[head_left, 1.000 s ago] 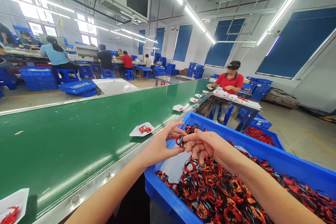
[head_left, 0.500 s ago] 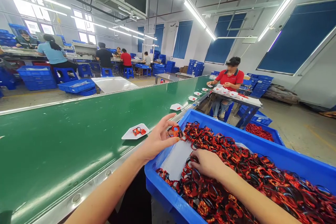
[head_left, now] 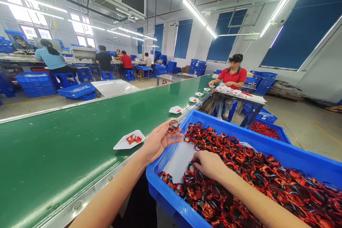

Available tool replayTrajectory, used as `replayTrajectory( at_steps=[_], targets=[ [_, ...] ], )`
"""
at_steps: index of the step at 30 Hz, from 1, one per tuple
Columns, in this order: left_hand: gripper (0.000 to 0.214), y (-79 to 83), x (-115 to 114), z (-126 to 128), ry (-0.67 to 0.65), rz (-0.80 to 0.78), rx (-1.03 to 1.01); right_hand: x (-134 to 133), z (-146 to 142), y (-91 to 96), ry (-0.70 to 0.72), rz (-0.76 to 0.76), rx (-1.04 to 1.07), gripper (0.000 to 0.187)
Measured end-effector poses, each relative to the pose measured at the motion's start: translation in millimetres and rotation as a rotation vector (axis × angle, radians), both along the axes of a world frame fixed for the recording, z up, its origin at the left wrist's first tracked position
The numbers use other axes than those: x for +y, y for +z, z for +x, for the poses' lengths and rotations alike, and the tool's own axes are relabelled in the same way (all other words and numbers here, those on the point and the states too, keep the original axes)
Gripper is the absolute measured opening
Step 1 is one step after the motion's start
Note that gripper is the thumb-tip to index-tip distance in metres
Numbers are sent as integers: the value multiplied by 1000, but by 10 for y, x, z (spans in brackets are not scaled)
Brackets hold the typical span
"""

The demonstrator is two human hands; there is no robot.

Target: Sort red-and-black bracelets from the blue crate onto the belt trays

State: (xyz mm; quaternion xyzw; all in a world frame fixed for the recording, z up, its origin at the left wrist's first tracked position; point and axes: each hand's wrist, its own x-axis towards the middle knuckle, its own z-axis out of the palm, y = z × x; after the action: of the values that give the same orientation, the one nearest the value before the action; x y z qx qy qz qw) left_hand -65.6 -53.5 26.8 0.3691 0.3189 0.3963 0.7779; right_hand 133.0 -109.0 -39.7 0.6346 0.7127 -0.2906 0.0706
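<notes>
My left hand (head_left: 159,139) is above the near left corner of the blue bin (head_left: 173,205), beside the belt. Between thumb and fingers it pinches a red-and-black ring-shaped piece (head_left: 174,126). Inside the bin, my right hand (head_left: 210,164) has its fingers curled down among a pile of similar red-and-black ring pieces (head_left: 240,171). Its fingertips are partly hidden, so what they grip cannot be made out. A white sheet (head_left: 177,160) shows on the bin's floor left of the pile.
A green conveyor belt (head_left: 66,142) runs along my left. The nearest white tray (head_left: 121,145) on it holds small red pieces; several more trays trail farther up. A co-worker in red (head_left: 232,76) sits at a side table (head_left: 256,99). Another blue bin (head_left: 284,137) stands on the floor beyond.
The trays have moved toward me and left along the belt. My left hand has shifted slightly up and left with its ring piece, turning it. My right hand stays in the pile.
</notes>
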Motion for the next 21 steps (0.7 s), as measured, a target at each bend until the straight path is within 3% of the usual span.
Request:
replayTrajectory(
  at_steps=[10, 13, 15, 18, 21],
  targets=[
    [32, 30, 5, 47, 112, -107, 80, 11, -9, -33, -16, 42, 29, 19],
    [32, -12, 73, 43, 162, -48, 154, 29, -28, -28, -48, 85, 70, 20],
    [39, -95, 211, 29, 198, 92, 294, 37, -34, -28, -83, 140, 111, 21],
    [52, -325, 591, 0, 213, 379, 686, 34, -35, -48, -114, 201, 168, 20],
    [56, -646, 1081, -12, 199, 476, 925, 13, -47, -88, -116, 239, 195, 20]
  ],
)
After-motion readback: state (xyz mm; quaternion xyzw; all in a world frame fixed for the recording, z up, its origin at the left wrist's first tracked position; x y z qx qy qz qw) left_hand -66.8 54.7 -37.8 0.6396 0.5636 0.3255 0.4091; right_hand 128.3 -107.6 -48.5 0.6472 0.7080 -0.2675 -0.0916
